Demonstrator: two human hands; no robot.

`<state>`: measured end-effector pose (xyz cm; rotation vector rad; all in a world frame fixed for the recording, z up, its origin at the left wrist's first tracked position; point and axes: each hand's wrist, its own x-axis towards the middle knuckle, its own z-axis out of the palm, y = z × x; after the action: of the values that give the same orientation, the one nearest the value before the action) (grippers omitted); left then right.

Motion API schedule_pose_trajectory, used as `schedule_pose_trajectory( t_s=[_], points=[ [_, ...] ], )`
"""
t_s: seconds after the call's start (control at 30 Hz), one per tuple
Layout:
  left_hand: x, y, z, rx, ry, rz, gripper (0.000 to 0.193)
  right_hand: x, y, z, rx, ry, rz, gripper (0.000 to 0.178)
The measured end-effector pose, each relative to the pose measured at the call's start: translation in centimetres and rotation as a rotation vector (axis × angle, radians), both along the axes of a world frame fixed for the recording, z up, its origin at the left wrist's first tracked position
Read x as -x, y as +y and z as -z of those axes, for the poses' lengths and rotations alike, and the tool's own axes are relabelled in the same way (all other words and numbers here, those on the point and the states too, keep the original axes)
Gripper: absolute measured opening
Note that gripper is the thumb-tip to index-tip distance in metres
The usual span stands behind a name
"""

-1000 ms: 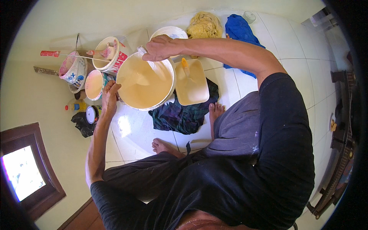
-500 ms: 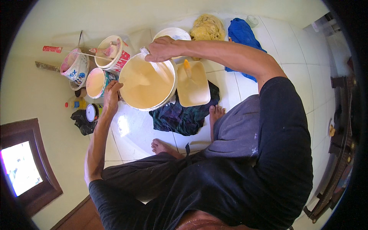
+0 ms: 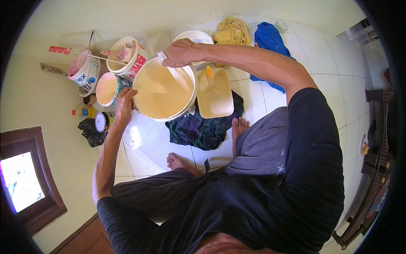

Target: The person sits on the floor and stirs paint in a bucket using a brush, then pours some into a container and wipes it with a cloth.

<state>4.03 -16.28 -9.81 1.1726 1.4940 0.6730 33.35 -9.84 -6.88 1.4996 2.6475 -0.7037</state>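
Observation:
A large white bucket point(image 3: 157, 95) of cream-yellow paint is tilted toward me. My left hand point(image 3: 126, 100) is closed on its left rim, thumb over the edge. At the far right rim, my right hand point(image 3: 179, 53) is wrapped round a pale, paint-smeared flat stirrer point(image 3: 182, 78); its whitish end sticks out left of the fist and its broad part slopes down into the bucket, the tip hidden. Right beside the bucket lies a cream paint tray point(image 3: 220, 98) with an orange-handled tool point(image 3: 209, 75) in it. A dark crumpled cloth point(image 3: 203, 131) is under both.
Left stand a smaller paint tub point(image 3: 106, 89), a bucket point(image 3: 122, 55) with a brush and a red-handled roller point(image 3: 60, 50) across it, a stained bucket point(image 3: 84, 74) and an oil-like bottle point(image 3: 86, 111). Behind are a white lid point(image 3: 194, 37), a yellow cloth point(image 3: 232, 31) and a blue cloth point(image 3: 270, 40).
The view has shifted slightly. Both hands keep their grips on the bucket rim and the stirrer, with hardly any movement.

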Motion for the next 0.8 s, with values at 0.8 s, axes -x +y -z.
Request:
schedule_pose_trajectory(
  t_s=[0.8],
  points=[
    [2.4,1.6,-1.2,-0.098,0.078,-0.159,0.019,4.0,2.7,0.7,-0.109,0.097,-0.008,0.053]
  ],
)
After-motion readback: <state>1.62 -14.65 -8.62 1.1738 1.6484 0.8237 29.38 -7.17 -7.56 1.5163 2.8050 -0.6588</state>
